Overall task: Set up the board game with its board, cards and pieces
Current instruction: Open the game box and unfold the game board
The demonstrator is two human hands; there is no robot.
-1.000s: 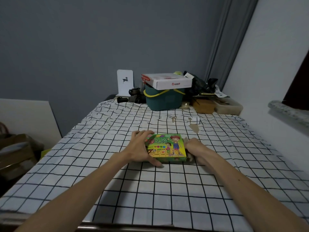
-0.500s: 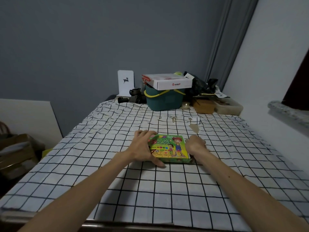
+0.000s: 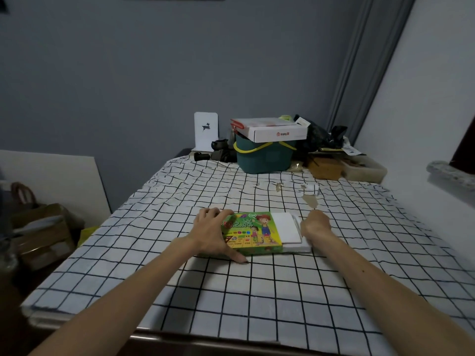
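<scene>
left hand [image 3: 210, 235]: clamps left end of game box [image 3: 250, 233], thumb on near edge
game box: flat on checked tablecloth [image 3: 257, 291], between both hands
inner tray [image 3: 289, 231]: white, protrudes from box's right end
right hand [image 3: 314, 224]: curled round tray's right end

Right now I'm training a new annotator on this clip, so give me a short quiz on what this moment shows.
1. True or false: a white tray sticks out of the right end of the green game box.
2. Which hand holds the box itself? A) left B) right C) neither
3. What sits on the teal basket at the table's far end?

Key: 1 true. 2 A: the left hand holds the box, while the right hand grips the tray's end. 3 a white carton.
</scene>
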